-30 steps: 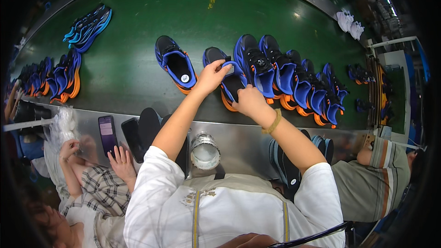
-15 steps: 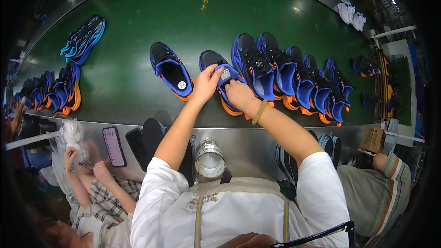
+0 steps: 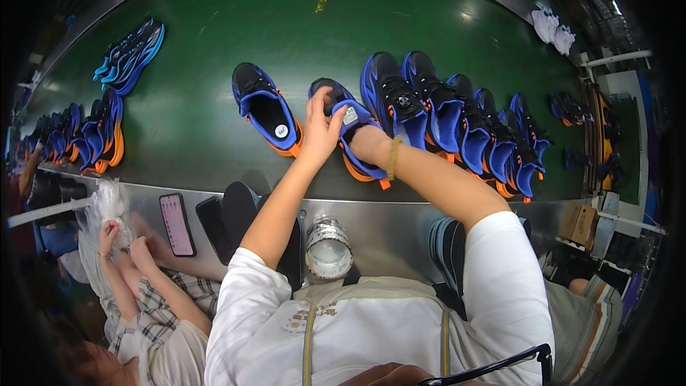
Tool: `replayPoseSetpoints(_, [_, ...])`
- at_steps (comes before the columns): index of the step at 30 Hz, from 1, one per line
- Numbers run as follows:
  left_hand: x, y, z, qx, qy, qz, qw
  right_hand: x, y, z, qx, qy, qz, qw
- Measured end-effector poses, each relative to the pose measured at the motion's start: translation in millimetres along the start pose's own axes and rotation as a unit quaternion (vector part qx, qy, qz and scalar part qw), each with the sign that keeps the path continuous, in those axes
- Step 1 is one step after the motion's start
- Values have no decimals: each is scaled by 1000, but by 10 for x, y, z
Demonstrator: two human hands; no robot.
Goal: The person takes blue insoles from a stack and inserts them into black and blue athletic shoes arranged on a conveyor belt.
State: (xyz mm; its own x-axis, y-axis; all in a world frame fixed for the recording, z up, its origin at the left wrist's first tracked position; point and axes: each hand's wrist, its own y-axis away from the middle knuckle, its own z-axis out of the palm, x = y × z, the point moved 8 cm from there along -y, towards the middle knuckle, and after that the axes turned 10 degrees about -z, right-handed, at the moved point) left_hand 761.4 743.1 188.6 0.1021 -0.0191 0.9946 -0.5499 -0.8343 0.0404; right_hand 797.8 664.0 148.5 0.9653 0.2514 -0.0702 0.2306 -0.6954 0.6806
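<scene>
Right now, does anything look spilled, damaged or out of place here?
Only a yellow mark toward the far side of the green surface; it stands out against the plain green. I can't tell if it's a stain or wear. The shoe around your right hand shows no obvious damage.

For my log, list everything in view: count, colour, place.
Handled shoe: one, black-blue-orange, at both hands
Stickered shoe: one, same colours, left of it
Shoe row: several, same colours, right of it
Other shoes: several, mostly dark, far left and right
Pale shoes: at least two, white, upper right
Work surface: one, green, beneath
Ledge: one, silvery, nearer
Phones: two, black, on ledge
Insoles: several, dark, on ledge
Cylinder: one, silvery, on ledge
Plastic bag: one, clear, lower left
Cardboard box: at least one, brown, lower right
Co-workers: two, pale or grey-green clothing, either side
Left hand: one, bare, over shoe
Right hand: one, bare, partly inside shoe
</scene>
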Motion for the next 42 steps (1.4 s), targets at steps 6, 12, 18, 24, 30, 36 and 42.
replayPoseSetpoints(6, [-17, -11, 92, -82, -144, 110, 980, -205, 419, -24, -88, -144, -44, 985])
replayPoseSetpoints(12, [108, 8, 270, -146, -211, 86, 963, -162, 646, -107, 346, -111, 33, 931])
replayPoseSetpoints(18, [284, 444, 133, -135, -192, 158, 959, -462, 1316, 552, 581, -313, 108, 743])
replayPoseSetpoints(24, [405, 314, -79, -37, -297, 259, 918, -515, 1204, 322, 588, -334, 106, 729])
replayPoseSetpoints(30, [767, -330, -479, 10, -504, 348, 791, -696, 1748, 57, 583, -302, 64, 751])
replayPoseSetpoints(36, [1053, -847, -897, 26, -142, 106, 984, -769, 3313, 1521, 328, -250, 428, 804])
replayPoseSetpoints(42, [529, -279, 472, -145, -128, 24, 981, -1057, 3628, 2045, 284, -252, 474, 794])
